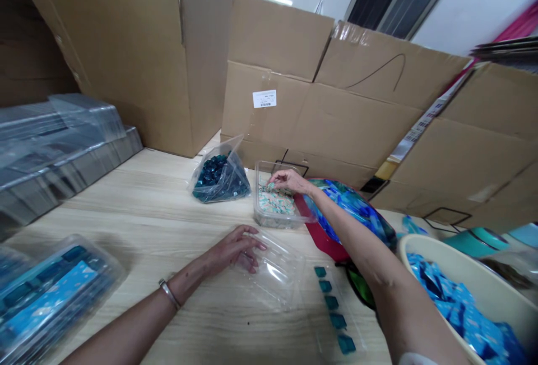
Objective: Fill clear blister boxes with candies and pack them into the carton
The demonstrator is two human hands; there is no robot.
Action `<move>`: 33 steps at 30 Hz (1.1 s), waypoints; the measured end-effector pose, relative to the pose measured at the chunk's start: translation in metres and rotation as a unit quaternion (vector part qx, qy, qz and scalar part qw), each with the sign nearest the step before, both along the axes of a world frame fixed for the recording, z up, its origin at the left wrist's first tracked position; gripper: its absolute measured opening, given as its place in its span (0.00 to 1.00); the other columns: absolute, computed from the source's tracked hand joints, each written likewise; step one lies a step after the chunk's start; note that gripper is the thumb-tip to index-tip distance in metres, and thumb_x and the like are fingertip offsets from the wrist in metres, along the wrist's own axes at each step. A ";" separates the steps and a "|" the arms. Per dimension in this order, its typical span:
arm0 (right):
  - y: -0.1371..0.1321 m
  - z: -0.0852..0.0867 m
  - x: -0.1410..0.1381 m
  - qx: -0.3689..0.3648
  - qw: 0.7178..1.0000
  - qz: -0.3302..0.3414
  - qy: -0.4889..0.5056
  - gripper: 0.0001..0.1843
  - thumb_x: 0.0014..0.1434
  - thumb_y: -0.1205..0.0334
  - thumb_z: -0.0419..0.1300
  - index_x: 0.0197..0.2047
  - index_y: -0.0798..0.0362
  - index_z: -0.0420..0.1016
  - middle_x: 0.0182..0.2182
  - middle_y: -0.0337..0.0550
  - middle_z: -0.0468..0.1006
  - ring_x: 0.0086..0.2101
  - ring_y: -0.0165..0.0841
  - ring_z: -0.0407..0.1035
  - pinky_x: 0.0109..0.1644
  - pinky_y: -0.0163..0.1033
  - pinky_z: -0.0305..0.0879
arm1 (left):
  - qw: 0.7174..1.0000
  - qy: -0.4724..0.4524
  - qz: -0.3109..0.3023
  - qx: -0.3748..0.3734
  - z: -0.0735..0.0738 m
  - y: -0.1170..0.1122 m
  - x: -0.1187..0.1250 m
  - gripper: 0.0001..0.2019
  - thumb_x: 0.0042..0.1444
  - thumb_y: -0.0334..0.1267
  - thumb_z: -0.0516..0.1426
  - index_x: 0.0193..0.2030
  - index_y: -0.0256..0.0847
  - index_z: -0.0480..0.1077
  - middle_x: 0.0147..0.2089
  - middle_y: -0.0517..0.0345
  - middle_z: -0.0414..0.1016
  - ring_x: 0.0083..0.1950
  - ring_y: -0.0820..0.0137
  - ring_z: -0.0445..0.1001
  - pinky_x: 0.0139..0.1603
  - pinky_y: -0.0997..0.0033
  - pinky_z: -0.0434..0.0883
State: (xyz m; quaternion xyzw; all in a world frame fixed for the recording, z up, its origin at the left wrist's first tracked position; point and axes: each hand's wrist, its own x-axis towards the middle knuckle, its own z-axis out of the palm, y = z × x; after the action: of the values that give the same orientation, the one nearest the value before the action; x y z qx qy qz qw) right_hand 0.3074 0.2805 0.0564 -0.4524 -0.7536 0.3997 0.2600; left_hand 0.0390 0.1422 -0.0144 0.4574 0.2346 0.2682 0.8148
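Note:
My right hand (289, 181) reaches into a clear plastic tub (275, 220) of small white and pale green pieces (277, 203). Its fingertips pinch one small pale green piece (271, 186). Lower down, my left hand (241, 248), with a metal bangle at the wrist, has its fingers curled over the left side of a clear plastic tray (277, 275). Nothing coloured shows inside that tray. To its right lies a clear strip-shaped insert (351, 303) with a row of several teal square pieces (332, 302).
A bag of dark teal pieces (221, 177) stands left of the tub. Filled clear boxes (54, 297) lie front left, and stacked clear cases (63, 146) behind. A blue-patterned bundle (348, 202) and a cream basin (474, 264) of blue packets are at right. Cardboard (286, 112) walls the back.

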 end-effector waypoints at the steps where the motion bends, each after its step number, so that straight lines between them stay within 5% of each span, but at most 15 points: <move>1: -0.002 0.001 0.000 0.005 1.000 -0.004 0.003 0.19 0.42 0.52 0.68 0.34 0.55 0.75 0.32 0.42 0.79 0.32 0.30 0.71 0.38 0.36 0.66 | 1.000 0.002 0.001 -0.001 0.001 0.000 0.000 0.21 0.52 0.41 0.60 0.49 0.40 0.57 0.46 0.43 0.75 0.29 0.68 0.76 0.30 0.61 0.75; 14: -0.038 0.014 -0.014 0.017 0.990 -0.077 0.114 0.19 0.39 0.58 0.71 0.35 0.55 0.76 0.27 0.38 0.77 0.29 0.29 0.72 0.38 0.36 0.68 | 1.000 0.000 0.008 -0.020 0.001 0.000 0.000 0.22 0.51 0.42 0.61 0.49 0.41 0.58 0.48 0.44 0.75 0.29 0.69 0.76 0.31 0.61 0.75; 20: -0.104 0.026 -0.043 0.010 0.977 -0.101 0.185 0.17 0.42 0.60 0.70 0.37 0.53 0.75 0.30 0.39 0.79 0.32 0.30 0.74 0.42 0.38 0.69 | 1.000 -0.030 0.007 -0.003 0.005 -0.003 -0.002 0.19 0.53 0.46 0.60 0.46 0.38 0.60 0.46 0.44 0.75 0.29 0.70 0.75 0.32 0.63 0.75; 25: -0.171 0.033 -0.069 -0.020 0.979 -0.108 0.174 0.17 0.43 0.59 0.70 0.38 0.53 0.75 0.29 0.39 0.78 0.31 0.30 0.73 0.39 0.37 0.70 | 0.997 -0.036 0.066 0.006 0.015 -0.014 -0.001 0.15 0.56 0.46 0.57 0.42 0.37 0.62 0.46 0.46 0.74 0.30 0.72 0.75 0.30 0.70 0.73; 33: -0.228 0.022 -0.102 -0.017 0.989 -0.088 0.115 0.15 0.44 0.56 0.69 0.35 0.53 0.75 0.26 0.39 0.77 0.29 0.31 0.72 0.34 0.36 0.69 | 0.982 -0.061 0.177 -0.031 0.044 -0.075 0.002 0.11 0.57 0.42 0.56 0.41 0.37 0.64 0.41 0.53 0.70 0.36 0.71 0.73 0.37 0.67 0.72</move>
State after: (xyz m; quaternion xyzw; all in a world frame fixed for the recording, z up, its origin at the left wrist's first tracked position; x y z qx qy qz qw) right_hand 0.2054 0.0528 0.0789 -0.4722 -0.6691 0.4378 0.3711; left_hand 0.0408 0.0674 0.0294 0.3657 0.2696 0.4279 0.7814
